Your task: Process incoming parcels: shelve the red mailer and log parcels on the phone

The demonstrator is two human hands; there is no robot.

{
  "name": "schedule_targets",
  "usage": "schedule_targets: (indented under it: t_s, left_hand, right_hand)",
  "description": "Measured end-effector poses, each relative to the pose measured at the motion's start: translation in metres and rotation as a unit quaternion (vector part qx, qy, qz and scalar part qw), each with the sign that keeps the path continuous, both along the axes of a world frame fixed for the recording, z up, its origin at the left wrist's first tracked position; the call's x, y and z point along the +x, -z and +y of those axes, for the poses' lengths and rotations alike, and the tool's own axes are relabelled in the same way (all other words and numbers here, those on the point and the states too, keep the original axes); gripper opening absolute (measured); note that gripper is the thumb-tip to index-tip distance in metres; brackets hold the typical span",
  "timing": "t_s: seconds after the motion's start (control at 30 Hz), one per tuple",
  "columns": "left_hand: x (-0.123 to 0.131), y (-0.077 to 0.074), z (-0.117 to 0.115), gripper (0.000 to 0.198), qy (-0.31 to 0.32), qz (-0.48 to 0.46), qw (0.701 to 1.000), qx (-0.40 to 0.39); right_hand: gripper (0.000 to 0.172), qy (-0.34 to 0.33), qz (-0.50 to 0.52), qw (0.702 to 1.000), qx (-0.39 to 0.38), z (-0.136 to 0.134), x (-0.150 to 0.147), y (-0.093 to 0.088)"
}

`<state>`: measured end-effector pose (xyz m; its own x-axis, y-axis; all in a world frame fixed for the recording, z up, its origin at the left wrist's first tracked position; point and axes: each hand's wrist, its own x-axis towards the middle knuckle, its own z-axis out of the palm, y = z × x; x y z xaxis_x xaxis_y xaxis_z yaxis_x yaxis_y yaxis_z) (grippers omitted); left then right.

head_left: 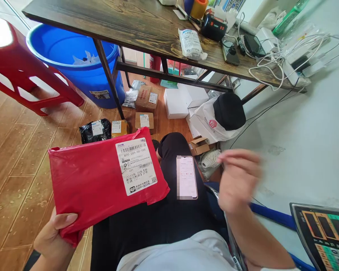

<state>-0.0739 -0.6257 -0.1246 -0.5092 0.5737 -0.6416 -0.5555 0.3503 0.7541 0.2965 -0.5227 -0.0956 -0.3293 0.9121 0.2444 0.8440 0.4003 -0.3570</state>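
Note:
My left hand (55, 235) grips the lower left corner of a red plastic parcel (87, 180), its thumb pressed on the front face. The parcel is tilted, and a white shipping label (137, 165) with printed text and a barcode faces me. On my thigh lies a phone (188, 177) with its screen lit. My right hand (238, 180) is raised to the right of the phone, touching neither it nor the parcel. Motion smears its fingers, and nothing can be made out in them.
A wooden table (124, 26) bears a white packet (191, 43), a black battery pack (214, 26) and tangled cables. Below are a blue bin (98, 88), several cartons (147, 98) and a black wrapped parcel (94, 130). A red stool (17, 71) stands left; a scale (322, 229) is at right.

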Motion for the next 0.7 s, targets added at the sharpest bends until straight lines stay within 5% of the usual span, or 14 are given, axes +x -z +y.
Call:
schedule_targets:
  t_s: [0.17,0.3,0.53,0.7]
  left_hand:
    - [0.002,-0.006,0.001,0.074,0.022,-0.007,0.999,-0.03]
    - [0.0,-0.003,-0.001,0.072,0.013,-0.014,1.0,-0.013]
    - [0.007,-0.004,0.002,0.072,-0.008,-0.004,1.0,0.014]
    - [0.007,0.001,0.002,0.069,-0.004,-0.002,0.999,0.054]
  right_hand:
    - [0.055,-0.066,-0.048,0.992,-0.099,0.007,-0.009,0.03]
    - [0.05,-0.056,-0.104,0.986,-0.12,0.007,-0.012,0.056]
    - [0.054,-0.045,-0.113,0.984,-0.13,0.008,-0.01,0.058]
    - [0.082,0.041,-0.092,0.98,-0.172,-0.012,-0.011,0.064]
